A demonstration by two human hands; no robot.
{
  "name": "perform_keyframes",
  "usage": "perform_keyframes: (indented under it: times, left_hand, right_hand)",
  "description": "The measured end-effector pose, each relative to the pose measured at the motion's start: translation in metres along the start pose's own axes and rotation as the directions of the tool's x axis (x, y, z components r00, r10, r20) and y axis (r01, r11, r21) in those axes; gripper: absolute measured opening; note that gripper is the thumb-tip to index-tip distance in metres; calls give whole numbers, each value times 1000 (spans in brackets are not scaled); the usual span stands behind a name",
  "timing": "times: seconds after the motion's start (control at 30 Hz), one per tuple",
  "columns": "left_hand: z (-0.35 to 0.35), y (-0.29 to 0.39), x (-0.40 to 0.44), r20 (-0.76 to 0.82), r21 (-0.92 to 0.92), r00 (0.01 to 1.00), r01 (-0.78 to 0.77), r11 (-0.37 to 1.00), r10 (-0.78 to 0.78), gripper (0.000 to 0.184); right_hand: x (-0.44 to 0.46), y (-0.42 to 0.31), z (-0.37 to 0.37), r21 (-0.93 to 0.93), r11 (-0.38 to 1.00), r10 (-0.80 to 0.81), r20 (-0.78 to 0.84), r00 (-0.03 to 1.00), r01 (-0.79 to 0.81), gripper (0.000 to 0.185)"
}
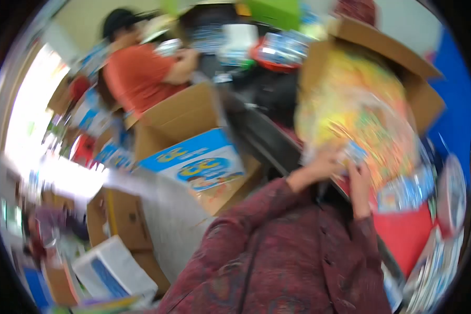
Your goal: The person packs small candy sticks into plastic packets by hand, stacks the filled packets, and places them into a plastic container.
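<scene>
My left hand [323,165] and my right hand [359,187] are close together in front of my body, both with fingers closed around a small blue-and-white packet [355,152]. Motion blur hides the packet's details. Just beyond them, an open cardboard box [384,44] holds a clear plastic bag [397,118] full of thin yellow, orange and green pieces. Beside my right hand lie clear blue-tinted plastic packages [407,192], next to a red surface [403,235].
A dark conveyor-like table [256,123] runs beyond my left arm. An open carton with a blue printed panel [193,159] stands to the left. A person in an orange shirt [138,70] works across from me. A red basket [272,63] holds clear packages.
</scene>
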State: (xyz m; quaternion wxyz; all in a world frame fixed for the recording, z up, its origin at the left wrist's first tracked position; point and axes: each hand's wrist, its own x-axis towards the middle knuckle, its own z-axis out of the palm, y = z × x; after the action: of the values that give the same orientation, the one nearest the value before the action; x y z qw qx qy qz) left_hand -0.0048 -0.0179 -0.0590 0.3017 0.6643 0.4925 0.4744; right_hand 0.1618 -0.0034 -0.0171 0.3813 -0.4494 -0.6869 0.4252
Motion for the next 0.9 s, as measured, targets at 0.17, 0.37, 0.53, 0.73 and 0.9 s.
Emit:
perform_keyframes:
  times: [0.17,0.37,0.53,0.73,0.9]
  left_hand:
    - [-12,54,-10,100,-406,979,204,891,-179,11]
    - [4,102,8,80,-527,976,216,822,-205,11]
    - [36,105,23,299,-453,933,323,831,-200,10]
    - [102,88,31,525,-238,829,358,903,-191,11]
    - [136,85,46,409,-111,912,24,994,23,14]
  right_hand:
    - [-21,-30,-9,128,975,-163,-145,976,182,20]
    - [-41,-39,-45,244,962,-88,-136,987,119,19]
    - [-71,-29,-88,391,919,95,-334,938,46,22]
    - [-116,7,-147,400,916,278,-548,789,-45,21]
    - [-117,12,-164,336,929,337,-594,730,-155,20]
